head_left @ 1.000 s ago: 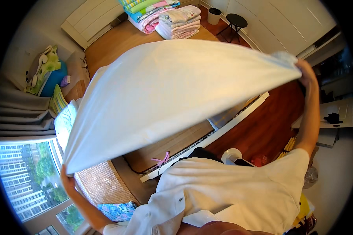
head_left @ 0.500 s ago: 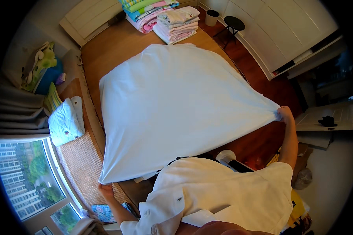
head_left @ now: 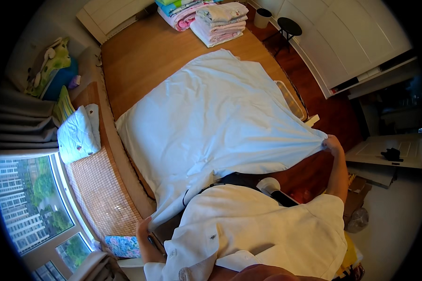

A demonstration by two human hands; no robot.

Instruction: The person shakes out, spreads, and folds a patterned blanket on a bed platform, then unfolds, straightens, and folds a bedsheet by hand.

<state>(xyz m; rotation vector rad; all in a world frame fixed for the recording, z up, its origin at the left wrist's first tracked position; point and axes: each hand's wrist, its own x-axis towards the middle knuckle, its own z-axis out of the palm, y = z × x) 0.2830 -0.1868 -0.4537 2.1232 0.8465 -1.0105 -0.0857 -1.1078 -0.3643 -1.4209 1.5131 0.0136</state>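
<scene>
At the window side, a quilted pillow and a woven mat lie beside the bed. The left hand pinches the near corner of the white sheet low at the bed's edge — the fingers look closed on the cloth. The sheet lies spread across the wooden bed, light, soft and limp, best held by its corners. The right hand grips the opposite corner, pulled taut. Folded linens stack at the far end, well apart, and a black stool stands past them.

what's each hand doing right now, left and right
Left hand: closed on the near left corner of the white sheet.
Right hand: closed on the sheet's near right corner, pulling it taut over the bed.
</scene>
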